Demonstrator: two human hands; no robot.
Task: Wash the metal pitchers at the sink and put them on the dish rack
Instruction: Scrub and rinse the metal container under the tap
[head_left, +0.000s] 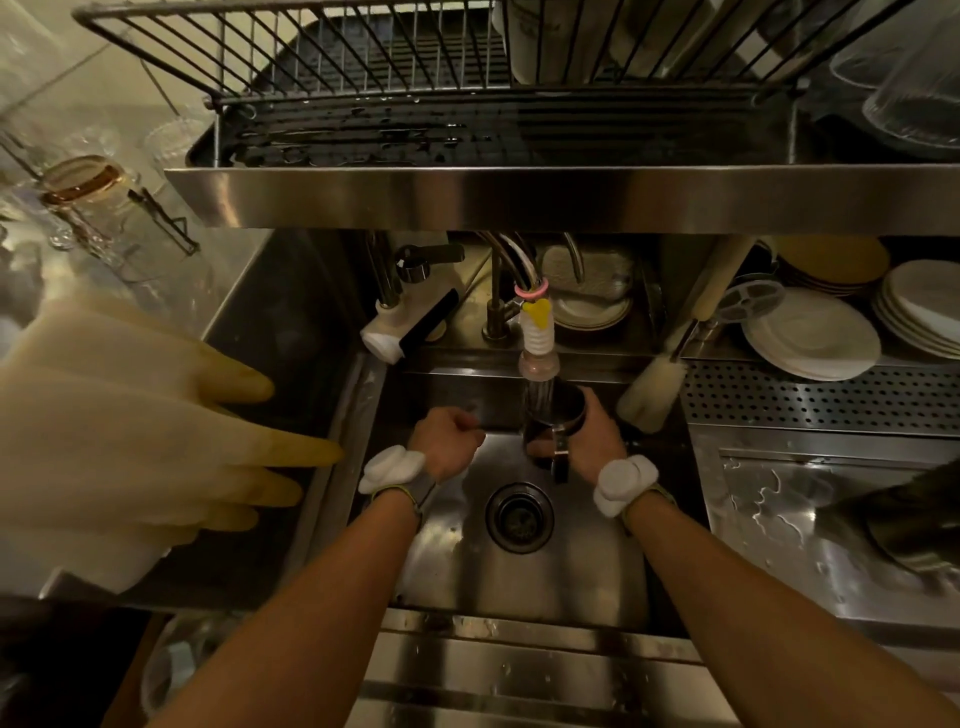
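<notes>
Upright under the tap (538, 353), the dark steel pitcher (551, 422) is gripped by the right hand (597, 439), fingers curled round it. The left hand (445, 441), fisted, holds nothing.

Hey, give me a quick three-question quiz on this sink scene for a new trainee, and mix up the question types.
1. True or false: the right hand holds the pitcher under the tap.
2. Where are the white plates stacked? A in the sink; B on the ledge right of the tap; C on the wire rack above.
3. Fill in: the bottle brush stands on the pitcher's ___ side.
Key: 1 true; 2 B; 3 right.
</notes>
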